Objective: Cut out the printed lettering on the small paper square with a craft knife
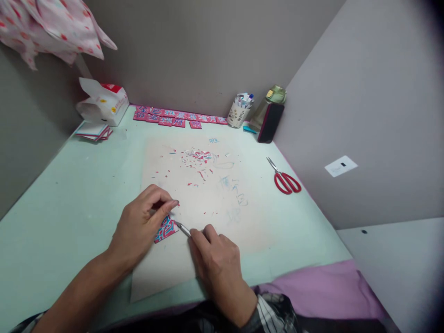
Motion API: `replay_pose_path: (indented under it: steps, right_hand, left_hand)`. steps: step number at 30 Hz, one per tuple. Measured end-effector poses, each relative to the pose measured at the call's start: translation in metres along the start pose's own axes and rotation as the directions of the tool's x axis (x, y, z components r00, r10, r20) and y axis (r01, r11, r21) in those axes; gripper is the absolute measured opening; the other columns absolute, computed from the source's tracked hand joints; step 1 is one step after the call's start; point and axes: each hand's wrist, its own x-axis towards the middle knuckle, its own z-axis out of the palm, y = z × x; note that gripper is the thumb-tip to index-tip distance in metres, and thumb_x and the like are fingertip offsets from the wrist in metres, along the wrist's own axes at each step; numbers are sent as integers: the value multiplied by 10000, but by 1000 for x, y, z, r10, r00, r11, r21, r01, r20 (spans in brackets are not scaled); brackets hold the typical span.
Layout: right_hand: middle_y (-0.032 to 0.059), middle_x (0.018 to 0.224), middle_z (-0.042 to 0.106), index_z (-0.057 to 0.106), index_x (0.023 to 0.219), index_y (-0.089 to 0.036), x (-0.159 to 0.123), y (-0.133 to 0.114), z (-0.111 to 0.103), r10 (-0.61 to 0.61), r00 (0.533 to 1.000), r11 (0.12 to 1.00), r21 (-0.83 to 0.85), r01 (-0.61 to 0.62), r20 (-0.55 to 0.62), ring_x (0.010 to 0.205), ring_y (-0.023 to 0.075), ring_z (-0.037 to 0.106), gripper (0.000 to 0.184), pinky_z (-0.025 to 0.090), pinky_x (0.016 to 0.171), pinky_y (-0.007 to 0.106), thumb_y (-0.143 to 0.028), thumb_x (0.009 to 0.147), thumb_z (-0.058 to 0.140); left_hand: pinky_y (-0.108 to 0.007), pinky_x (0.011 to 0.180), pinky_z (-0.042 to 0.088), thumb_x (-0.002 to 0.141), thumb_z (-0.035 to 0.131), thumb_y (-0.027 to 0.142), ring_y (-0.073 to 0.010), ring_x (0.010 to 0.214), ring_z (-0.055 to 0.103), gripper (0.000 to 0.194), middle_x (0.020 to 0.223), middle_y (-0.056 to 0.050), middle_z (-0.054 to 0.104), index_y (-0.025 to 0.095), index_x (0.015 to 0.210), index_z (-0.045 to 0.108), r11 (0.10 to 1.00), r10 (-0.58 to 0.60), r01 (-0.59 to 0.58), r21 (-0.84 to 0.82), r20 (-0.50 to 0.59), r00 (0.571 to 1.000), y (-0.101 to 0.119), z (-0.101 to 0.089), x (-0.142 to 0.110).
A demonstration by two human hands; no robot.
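Observation:
My left hand (140, 223) presses down on a small pink and blue paper piece (166, 229) lying on a beige cutting board (208, 203), fingers bent over the piece's top edge. My right hand (217, 259) grips a thin silver craft knife (182, 229) like a pen. The knife's tip touches the right edge of the paper piece. Tiny pink and blue paper scraps (197, 159) are scattered over the far part of the board.
Red-handled scissors (284, 178) lie to the right on the pale green table (69, 203). A row of finished pink pieces (176, 118) lines the back wall, beside a pen cup (239, 111), a phone (270, 122) and a bottle. A tissue box (102, 104) and card stack sit back left.

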Motion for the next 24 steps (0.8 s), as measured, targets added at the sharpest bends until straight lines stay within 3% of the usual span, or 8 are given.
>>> replay_pose_path:
  steps: [2, 4, 5, 9, 14, 24]
  right_hand:
    - [4, 819, 613, 617, 1030, -246, 0, 0, 0, 4, 1000, 1000, 10, -4, 12, 583, 198, 502, 153, 263, 567, 357, -144, 932, 677]
    - [6, 829, 612, 614, 1041, -242, 0, 0, -1, 4, 999, 1000, 30, -5, 32, 597, 203, 520, 143, 289, 577, 357, -139, 951, 652]
    - [8, 837, 614, 613, 1062, -239, 0, 0, -2, 1, 999, 999, 45, -3, 42, 602, 204, 527, 148, 302, 583, 356, -136, 959, 637]
    - [19, 870, 622, 593, 1218, -225, -2, 3, -8, -21, 999, 993, 116, 15, 48, 616, 206, 547, 264, 331, 580, 351, -114, 980, 565]
    - [26, 902, 624, 554, 1311, -232, -11, 6, -12, -22, 999, 982, 191, 13, 47, 664, 204, 568, 294, 348, 588, 336, -144, 1041, 478]
    - [38, 894, 618, 567, 1301, -220, -13, 5, -11, 3, 1000, 970, 241, -9, 22, 683, 197, 587, 269, 377, 598, 319, -167, 1078, 426]
  left_hand:
    - [-346, 941, 502, 997, 523, 407, -214, 1063, 642, 238, 1145, -25, 661, 272, 1133, 665, 995, 71, -77, 66, 91, 993, -9, 2, -6]
    - [-401, 1080, 465, 984, 566, 433, -253, 1277, 573, 465, 1379, -56, 591, 297, 1424, 505, 980, 113, -138, 141, 173, 978, -23, 2, -18]
    - [-418, 1095, 464, 967, 599, 447, -269, 1306, 555, 537, 1409, -69, 576, 294, 1462, 456, 969, 129, -165, 185, 191, 973, -29, 2, -25]
    - [-437, 1041, 511, 1005, 540, 476, -284, 1239, 595, 473, 1345, -91, 609, 266, 1421, 462, 931, 159, -190, 310, 122, 980, -44, 4, -45]
    - [-472, 954, 537, 1002, 511, 576, -315, 1130, 620, 513, 1234, -128, 623, 185, 1336, 508, 895, 170, -161, 416, 17, 985, -37, 11, -47]
    - [-465, 906, 539, 1018, 475, 582, -304, 1042, 622, 509, 1146, -128, 625, 155, 1290, 524, 873, 216, -184, 452, -20, 976, -34, 13, -45]
